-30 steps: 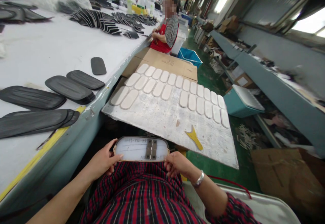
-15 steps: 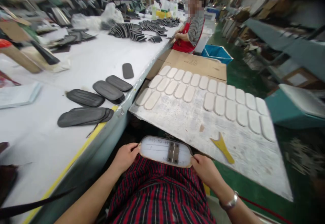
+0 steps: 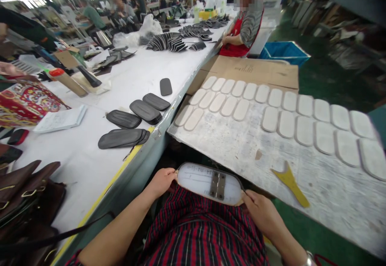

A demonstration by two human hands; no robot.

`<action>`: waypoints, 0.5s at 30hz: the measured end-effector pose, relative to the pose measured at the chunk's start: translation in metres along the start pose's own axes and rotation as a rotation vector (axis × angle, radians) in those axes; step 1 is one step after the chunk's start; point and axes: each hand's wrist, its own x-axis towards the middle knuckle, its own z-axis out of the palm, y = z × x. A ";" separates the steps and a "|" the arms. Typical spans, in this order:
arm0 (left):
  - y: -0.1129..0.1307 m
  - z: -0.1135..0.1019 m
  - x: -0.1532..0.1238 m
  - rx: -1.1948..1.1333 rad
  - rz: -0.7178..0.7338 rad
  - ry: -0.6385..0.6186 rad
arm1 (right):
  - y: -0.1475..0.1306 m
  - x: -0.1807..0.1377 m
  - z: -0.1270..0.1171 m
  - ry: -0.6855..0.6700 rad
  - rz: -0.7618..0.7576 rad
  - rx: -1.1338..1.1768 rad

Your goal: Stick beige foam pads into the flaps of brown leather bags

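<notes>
On my lap lies a white oval plate (image 3: 199,182) with a metal hinge at its middle. My left hand (image 3: 163,181) grips its left end with fingers curled round the edge. My right hand (image 3: 261,213) pinches its right end. Just beyond it a whitish board (image 3: 229,145) carries rows of pale oval pads (image 3: 286,123) and a yellow forked tool (image 3: 290,182).
A long white table (image 3: 99,157) on my left holds dark oval soles (image 3: 146,111), brown bags (image 3: 24,193) and a patterned box (image 3: 25,101). A person in a red apron (image 3: 243,29) works at its far end. Cardboard (image 3: 256,71) and a blue bin (image 3: 285,51) lie beyond the board.
The view has swung left, bringing the table's left side, bags and box into sight. Both hands stay on the ends of the white plate on my lap.
</notes>
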 end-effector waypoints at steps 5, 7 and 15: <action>0.005 -0.003 -0.004 0.039 0.034 0.021 | 0.003 -0.001 0.001 0.002 -0.011 0.053; 0.007 -0.004 -0.003 0.055 0.061 0.062 | 0.005 -0.001 0.002 -0.006 -0.013 0.052; 0.016 -0.008 0.006 -0.067 -0.067 -0.004 | 0.017 0.001 0.009 -0.107 0.072 0.265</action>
